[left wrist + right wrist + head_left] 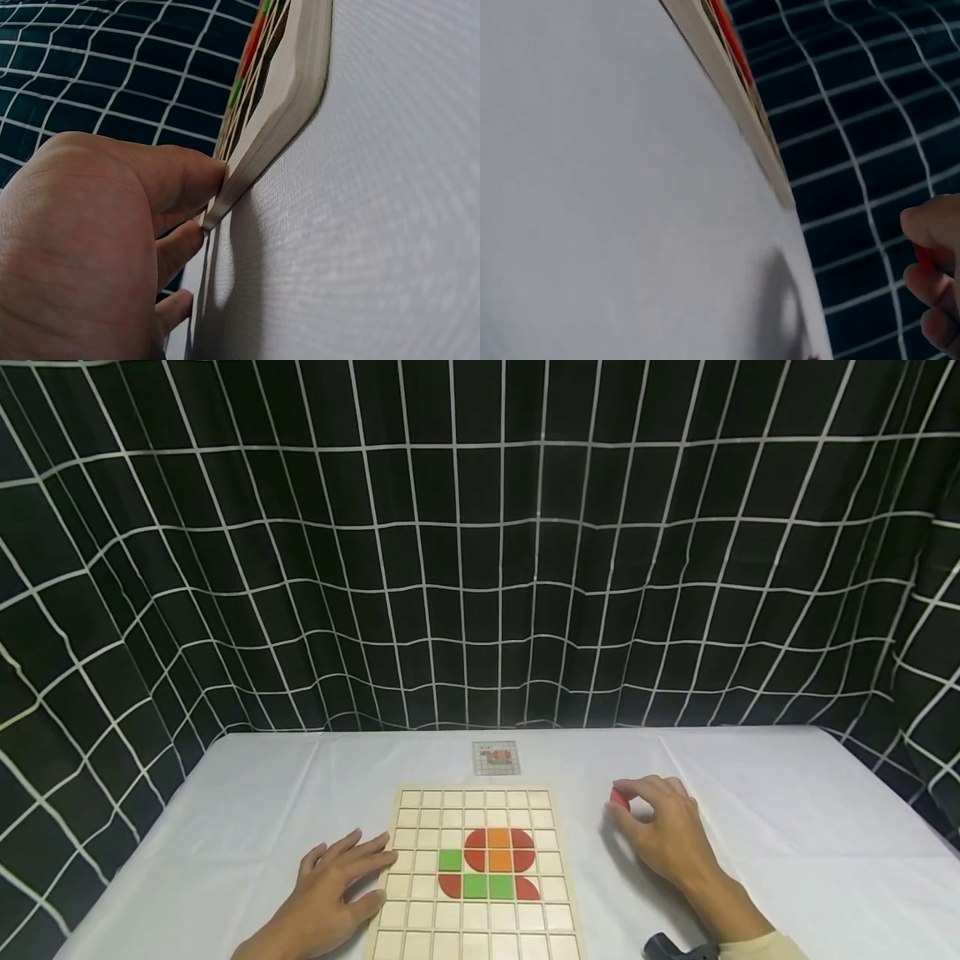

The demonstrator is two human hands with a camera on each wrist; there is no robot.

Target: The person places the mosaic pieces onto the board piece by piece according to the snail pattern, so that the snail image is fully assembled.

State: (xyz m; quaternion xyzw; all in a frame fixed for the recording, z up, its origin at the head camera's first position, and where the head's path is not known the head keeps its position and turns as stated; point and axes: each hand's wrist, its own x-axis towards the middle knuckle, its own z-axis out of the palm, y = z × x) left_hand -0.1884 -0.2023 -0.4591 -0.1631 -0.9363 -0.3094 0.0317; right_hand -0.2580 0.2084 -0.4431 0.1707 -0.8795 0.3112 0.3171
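Note:
A pale wooden grid board (419,914) lies on the table, holding green square tiles (475,886), orange square tiles (499,861) and red round-cornered tiles (527,888). My left hand (330,889) rests at the board's left edge, fingers extended. In the left wrist view its thumb (187,176) touches the board's rim. To the right of the board, my right hand (666,833) pinches a red tile (619,799) between thumb and fingers, above the cloth. The right wrist view shows only a sliver of that red tile (923,257); its full shape is hidden.
A small clear card (496,758) with a gridded picture in red and green lies behind the board. White cloth (300,793) covers the table. A black curtain with white grid lines (480,552) hangs around the back and sides.

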